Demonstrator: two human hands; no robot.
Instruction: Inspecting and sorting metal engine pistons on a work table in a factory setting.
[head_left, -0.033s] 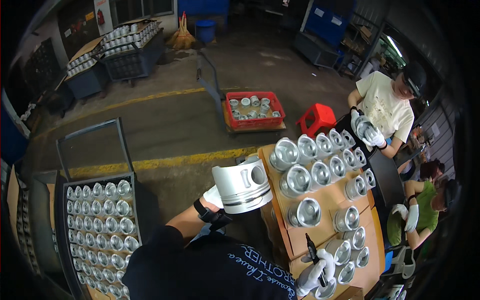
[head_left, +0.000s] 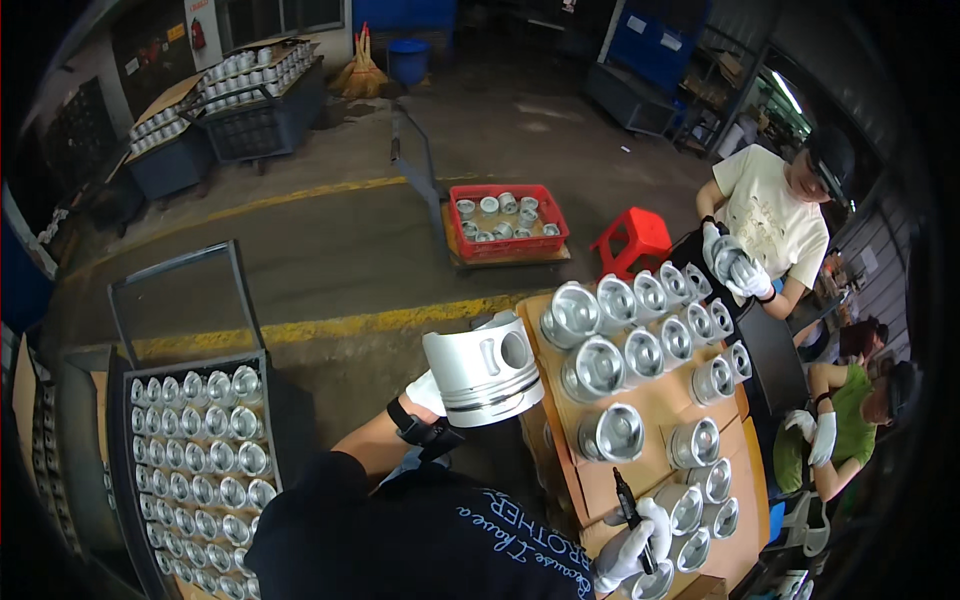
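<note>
My gloved left hand [head_left: 426,393] grips a large silver engine piston [head_left: 478,370], lifted beside the left edge of a cardboard-covered table [head_left: 593,488]. The piston's side and ring grooves face up toward me, and it hides most of my fingers. In my gloved right hand [head_left: 632,550] is a black marker pen [head_left: 626,497], its tip pointing away from me over the table. Rows of pistons [head_left: 612,433] stand on the cardboard, and several more cluster close around my right hand.
At my left stands a dark cart [head_left: 262,400] filled with rows of pistons. Ahead, a red crate [head_left: 558,205] of pistons sits on a trolley beside a red stool [head_left: 635,238]. Across the table a co-worker [head_left: 775,215] handles a piston; another person in green [head_left: 850,420] sits further right.
</note>
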